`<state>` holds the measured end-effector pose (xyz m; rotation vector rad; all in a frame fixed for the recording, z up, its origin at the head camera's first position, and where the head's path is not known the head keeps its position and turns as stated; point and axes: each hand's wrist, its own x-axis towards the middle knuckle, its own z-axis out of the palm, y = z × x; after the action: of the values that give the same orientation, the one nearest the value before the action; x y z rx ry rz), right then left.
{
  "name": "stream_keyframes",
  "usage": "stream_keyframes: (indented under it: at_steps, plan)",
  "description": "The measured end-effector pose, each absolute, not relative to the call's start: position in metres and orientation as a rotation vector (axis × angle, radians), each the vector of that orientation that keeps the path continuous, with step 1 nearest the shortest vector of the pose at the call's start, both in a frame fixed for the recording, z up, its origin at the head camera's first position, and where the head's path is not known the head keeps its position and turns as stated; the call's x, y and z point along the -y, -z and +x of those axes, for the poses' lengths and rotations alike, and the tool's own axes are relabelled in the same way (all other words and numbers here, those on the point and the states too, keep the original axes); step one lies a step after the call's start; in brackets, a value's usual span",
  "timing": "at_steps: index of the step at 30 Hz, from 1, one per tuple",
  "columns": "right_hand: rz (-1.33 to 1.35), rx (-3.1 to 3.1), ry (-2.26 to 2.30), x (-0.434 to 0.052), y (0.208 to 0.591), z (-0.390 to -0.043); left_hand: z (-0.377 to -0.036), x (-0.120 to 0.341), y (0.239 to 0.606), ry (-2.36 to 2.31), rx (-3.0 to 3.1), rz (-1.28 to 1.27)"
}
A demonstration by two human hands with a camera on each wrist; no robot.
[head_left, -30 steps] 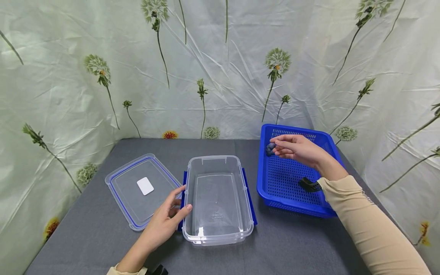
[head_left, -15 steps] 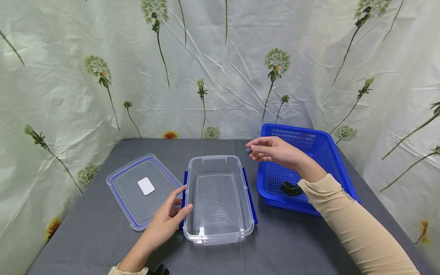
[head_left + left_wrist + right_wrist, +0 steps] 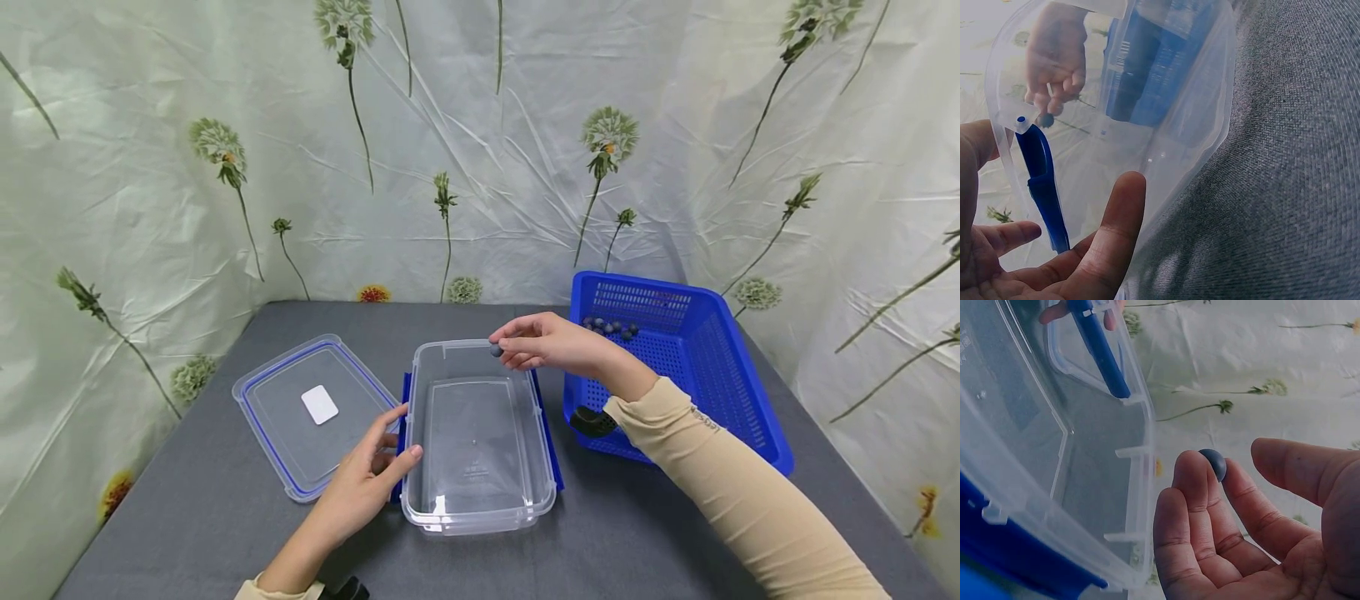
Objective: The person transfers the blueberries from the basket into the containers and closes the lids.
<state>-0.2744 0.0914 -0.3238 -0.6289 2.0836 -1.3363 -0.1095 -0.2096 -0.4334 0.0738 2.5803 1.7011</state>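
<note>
My right hand (image 3: pixel 512 343) holds a small dark blueberry (image 3: pixel 496 351) at its fingertips, just above the far rim of the clear plastic container (image 3: pixel 480 522). The right wrist view shows the blueberry (image 3: pixel 1213 464) against the tips of the fingers (image 3: pixel 1192 481), with the thumb a little apart. My left hand (image 3: pixel 386 450) rests against the container's left side by its blue latch (image 3: pixel 1041 187). Its thumb (image 3: pixel 1116 231) lies straight on the clear wall (image 3: pixel 1172 125). The container holds nothing.
The clear lid (image 3: pixel 285 392) with a blue seal lies flat left of the container. A blue perforated basket (image 3: pixel 750 392) stands at the right, with several blueberries (image 3: pixel 611 327) in its far corner. Flowered sheeting walls in the grey table (image 3: pixel 637 542).
My right hand has carried the blueberry left, out of the basket and over the container's far rim. The left hand has stayed at the container's side.
</note>
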Motion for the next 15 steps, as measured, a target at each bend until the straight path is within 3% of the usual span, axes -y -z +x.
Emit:
stream_keyframes:
  at_steps: [15]
  plan:
    - [-0.589, -2.076, 1.164, -0.039, 0.334, -0.275, -0.111, 0.21, 0.435, -1.691, -2.586, 0.07]
